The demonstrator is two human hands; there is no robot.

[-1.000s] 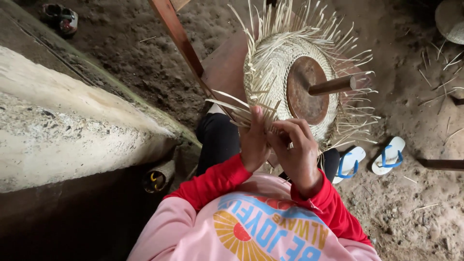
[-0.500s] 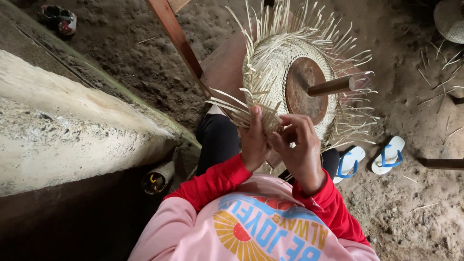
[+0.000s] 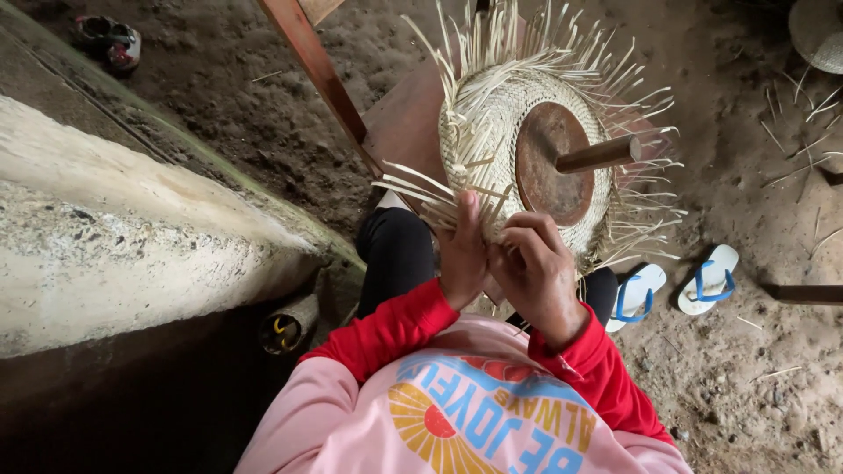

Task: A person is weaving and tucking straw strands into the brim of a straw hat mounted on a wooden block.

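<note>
While the half-woven straw hat [image 3: 518, 167] sits on its round wooden block [image 3: 555, 162] over the knees, both hands have moved slightly lower on the near edge. The left hand [image 3: 463, 254] now presses loose straw strips [image 3: 421, 189] flat; the right hand [image 3: 534, 272] pinches one strip, so weaving continues.

Both hands raised close together in front of chest, touching at the thumbs. Left hand [image 3: 463, 254]: palm turned inward, fingers [image 3: 470, 211] straight, pointing up & away. Right hand [image 3: 536, 268]: back toward camera, fingers curled tight in a pinch. Both forearms bent up, wrists in red sleeves.
</note>
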